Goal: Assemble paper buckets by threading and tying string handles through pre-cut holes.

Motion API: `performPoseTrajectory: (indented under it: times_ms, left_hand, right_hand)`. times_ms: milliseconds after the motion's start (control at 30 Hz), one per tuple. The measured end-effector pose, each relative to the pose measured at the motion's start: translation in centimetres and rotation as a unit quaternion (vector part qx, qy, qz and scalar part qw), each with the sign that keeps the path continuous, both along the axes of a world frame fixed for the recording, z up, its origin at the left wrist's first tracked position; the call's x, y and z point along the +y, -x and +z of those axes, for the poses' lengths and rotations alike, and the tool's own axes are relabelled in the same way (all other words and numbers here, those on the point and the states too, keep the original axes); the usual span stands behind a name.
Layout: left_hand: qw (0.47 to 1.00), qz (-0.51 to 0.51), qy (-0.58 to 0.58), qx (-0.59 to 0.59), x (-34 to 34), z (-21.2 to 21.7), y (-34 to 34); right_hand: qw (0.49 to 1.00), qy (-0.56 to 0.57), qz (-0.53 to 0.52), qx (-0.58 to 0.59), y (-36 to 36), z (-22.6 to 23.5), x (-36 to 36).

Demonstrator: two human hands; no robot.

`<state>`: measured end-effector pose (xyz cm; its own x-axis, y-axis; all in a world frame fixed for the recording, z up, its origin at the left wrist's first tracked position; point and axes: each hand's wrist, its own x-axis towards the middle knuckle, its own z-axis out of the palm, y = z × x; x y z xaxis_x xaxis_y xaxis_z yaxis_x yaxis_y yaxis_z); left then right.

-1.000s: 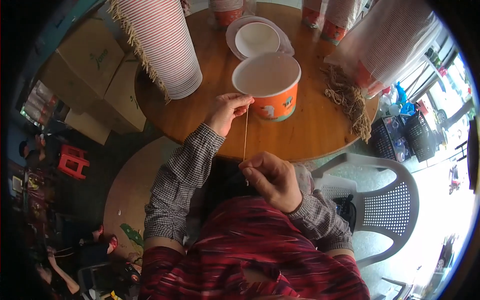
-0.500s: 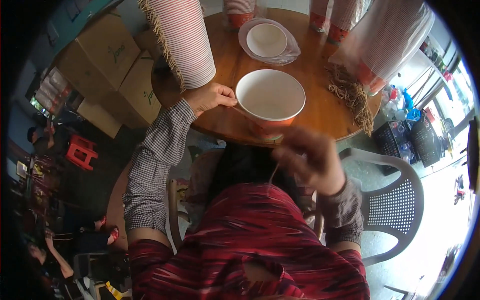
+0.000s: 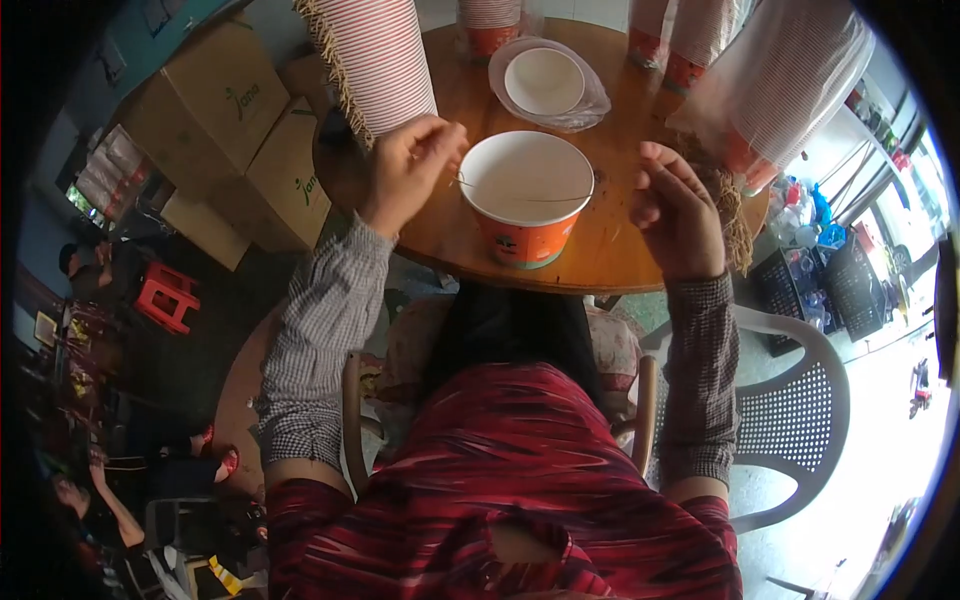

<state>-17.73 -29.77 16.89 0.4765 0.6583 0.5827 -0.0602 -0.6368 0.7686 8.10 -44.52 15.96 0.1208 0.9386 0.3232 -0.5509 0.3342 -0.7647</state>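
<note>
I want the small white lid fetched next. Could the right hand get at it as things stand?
Probably yes: the right hand is beside the paper bowl, and the lid lies uncovered just beyond it.

A tall leaning stack of red-striped paper cups (image 3: 378, 55) rises just beyond the left hand. A small white lid in clear plastic wrap (image 3: 545, 80) lies between and beyond both hands. Brown cardboard boxes (image 3: 235, 130) sit far left; a white plastic chair (image 3: 790, 400) stands behind the right hand.

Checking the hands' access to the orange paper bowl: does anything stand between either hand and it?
Nothing visible: left hand and right hand flank the bowl over bare table, a thin string across its rim.
</note>
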Motion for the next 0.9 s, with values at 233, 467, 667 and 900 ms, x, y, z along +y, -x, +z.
performPoseTrajectory:
  times_ms: [233,467,667,900]
  left_hand:
    - [0.985,-0.131,0.102,-0.042,-8.8,-3.8,-2.5]
    - [0.924,-0.224,0.308,-0.042,-10.8,-5.9,-3.1]
    - [0.930,-0.186,0.315,0.043,-11.3,-6.2,-2.1]
    - [0.983,-0.019,-0.112,0.147,-13.5,-6.0,-0.8]
  right_hand:
    - [0.994,-0.017,0.096,0.049,4.7,0.3,-0.1]
    - [0.990,-0.011,0.114,0.077,5.3,-0.6,-0.4]
    - [0.992,0.022,0.085,0.086,4.5,-2.8,-0.8]
    - [0.957,0.158,-0.074,-0.231,4.9,-7.5,-4.4]
